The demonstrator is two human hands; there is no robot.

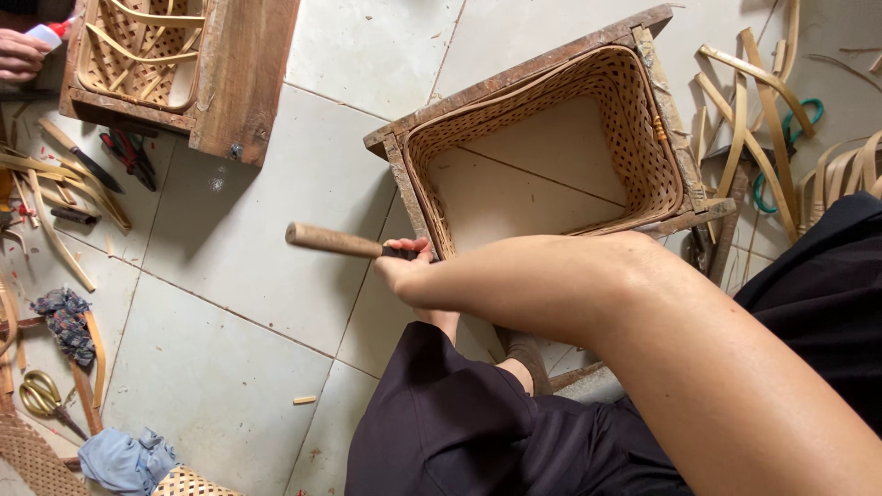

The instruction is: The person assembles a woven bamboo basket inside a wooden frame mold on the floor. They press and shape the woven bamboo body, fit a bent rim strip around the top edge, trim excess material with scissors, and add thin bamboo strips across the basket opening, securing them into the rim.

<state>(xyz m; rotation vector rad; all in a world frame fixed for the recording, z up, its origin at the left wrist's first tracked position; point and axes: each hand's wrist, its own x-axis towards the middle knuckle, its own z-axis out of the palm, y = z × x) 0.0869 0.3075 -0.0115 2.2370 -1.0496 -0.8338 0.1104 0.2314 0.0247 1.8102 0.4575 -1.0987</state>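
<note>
My right hand (404, 264) reaches across from the right and grips the dark end of a tool with a long wooden handle (335, 242) that points left. The hand sits at the near left corner of a wooden frame (514, 69) holding a woven cane basket (643, 138), whose open bottom shows the floor tiles. Under my right wrist, a bare wrist that looks like my left (441, 320) comes out of a dark sleeve. That hand is hidden behind the right one.
Another person's hand (20, 53) with a white bottle is at the top left, beside a second framed basket (138, 55). Red pliers (129, 152), a knife, yellow-handled scissors (37, 395), cloths and cane strips (753, 119) lie on the tiled floor. Green-handled scissors (808, 110) lie at the right.
</note>
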